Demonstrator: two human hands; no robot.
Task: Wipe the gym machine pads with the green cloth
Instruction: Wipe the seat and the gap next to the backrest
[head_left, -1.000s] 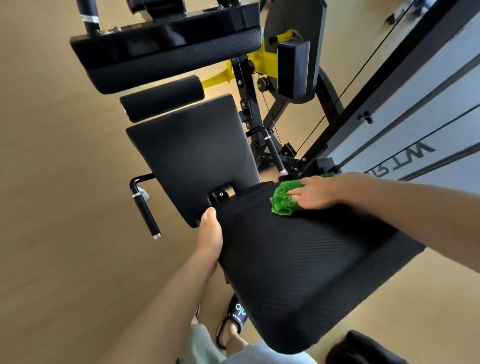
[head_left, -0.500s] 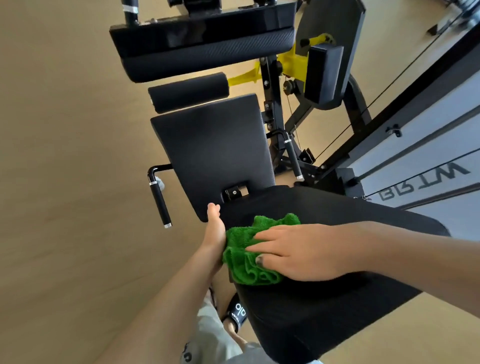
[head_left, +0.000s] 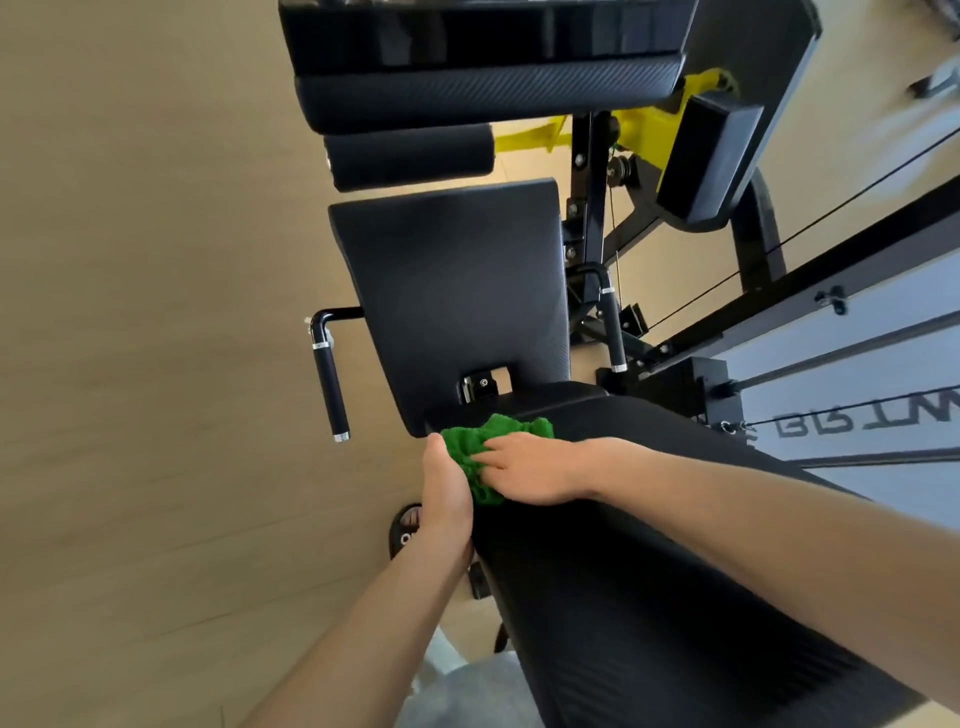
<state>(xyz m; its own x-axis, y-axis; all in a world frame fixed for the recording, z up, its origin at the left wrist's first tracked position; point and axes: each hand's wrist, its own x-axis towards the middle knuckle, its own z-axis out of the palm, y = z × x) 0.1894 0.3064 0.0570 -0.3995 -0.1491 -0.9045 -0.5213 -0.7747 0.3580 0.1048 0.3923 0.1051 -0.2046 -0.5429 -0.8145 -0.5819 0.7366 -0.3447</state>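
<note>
Tan flooring (head_left: 145, 312) is filling the whole area out to the left of the left hand, while a black machine frame (head_left: 810, 291) with thin cables is running diagonally beyond the right forearm. Black textured padding is making up the long pad (head_left: 649, 597) that is lying under the right forearm and reaching to the near edge of the view. Just beyond both hands, a second black pad (head_left: 452, 291) is sitting flat, with a thick upper pad (head_left: 488, 98) and a black roller (head_left: 410, 156) lying farther away still. Yellow metal parts (head_left: 644, 130) are showing behind the roller. Two black handles are flanking the second pad: one (head_left: 328, 384) is hanging to the left of the left hand, the other (head_left: 612, 327) is standing beyond the right hand. The right hand (head_left: 524, 470) is lying palm down on the far end of the long pad, its fingers extended and pressing the green cloth (head_left: 491, 441) onto the surface. The cloth is sitting bunched at the far left corner of the long pad, under and beyond the right fingers and touching the left hand. The left hand (head_left: 445, 488) is resting against the pad's left edge, thumb pointing away; whether its fingers are curling under the edge cannot be told. A black sandal (head_left: 406, 530) is showing on the floor just left of the left wrist.
</note>
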